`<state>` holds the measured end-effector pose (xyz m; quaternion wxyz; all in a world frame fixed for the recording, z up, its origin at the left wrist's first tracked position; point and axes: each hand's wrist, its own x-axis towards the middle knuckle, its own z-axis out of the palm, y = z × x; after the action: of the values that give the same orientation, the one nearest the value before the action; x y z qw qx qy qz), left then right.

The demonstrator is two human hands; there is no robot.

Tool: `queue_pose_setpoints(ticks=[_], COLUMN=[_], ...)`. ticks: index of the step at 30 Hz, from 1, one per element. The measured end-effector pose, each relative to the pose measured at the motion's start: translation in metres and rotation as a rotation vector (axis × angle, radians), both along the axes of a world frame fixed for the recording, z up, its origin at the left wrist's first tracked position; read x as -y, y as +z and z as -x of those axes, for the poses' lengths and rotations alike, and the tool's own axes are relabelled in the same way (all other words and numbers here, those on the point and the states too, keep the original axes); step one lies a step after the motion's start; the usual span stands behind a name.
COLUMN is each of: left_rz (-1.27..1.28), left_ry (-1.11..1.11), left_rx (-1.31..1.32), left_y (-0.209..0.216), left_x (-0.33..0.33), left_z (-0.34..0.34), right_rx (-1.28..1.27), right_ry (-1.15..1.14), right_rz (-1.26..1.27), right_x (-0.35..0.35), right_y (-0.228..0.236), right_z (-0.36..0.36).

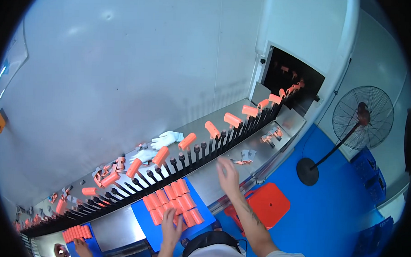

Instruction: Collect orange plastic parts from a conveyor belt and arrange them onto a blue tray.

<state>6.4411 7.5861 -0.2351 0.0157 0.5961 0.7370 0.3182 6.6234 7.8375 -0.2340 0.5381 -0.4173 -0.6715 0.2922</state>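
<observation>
Low in the middle, my left hand [171,228] is over the front edge of a group of orange half-round plastic shells [181,203]. Its fingers and thumb are closed around one shell at that edge, partly hidden by the hand. The shells lie in rows on a blue board [143,223]. My right hand [228,175] is raised over the metal ledge, beside the row of black spindles [196,151]; its fingers are slightly apart and nothing shows in them. Similar orange shells [232,120] sit tilted on top of several spindles along the line.
The spindle line runs into a dark opening [298,73] at the upper right. White gloves [167,139] and scraps lie behind it. A red stool [268,204] and a standing fan [363,116] are at right. Another person's hand [82,249] works at lower left by more shells [77,233].
</observation>
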Motion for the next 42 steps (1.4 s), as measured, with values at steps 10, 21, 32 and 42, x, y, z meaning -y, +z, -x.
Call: queue_pose_setpoints(ticks=[10,21,32,42], left_rz=[0.279,-0.233,0.246,0.176], left_ry=[0.122,0.426,0.610,0.303], left_rx=[-0.484,0.261,0.297,-0.031], left_y=[0.131,0.167,0.014,-0.012], left_x=[-0.276,-0.226,-0.078,-0.203], left_z=[0.019,-0.019,-0.113,-0.077], right_rx=[0.522,-0.380,0.341,0.731], right_ry=[0.241,0.622,0.920,0.554], right_rz=[-0.037,0.754,0.342,-0.119], right_x=[-0.151,-0.204,0.025,0.011], right_y=[0.092,0.078,-0.036,-0.065], right_z=[0.029,-0.037,-0.143,-0.139])
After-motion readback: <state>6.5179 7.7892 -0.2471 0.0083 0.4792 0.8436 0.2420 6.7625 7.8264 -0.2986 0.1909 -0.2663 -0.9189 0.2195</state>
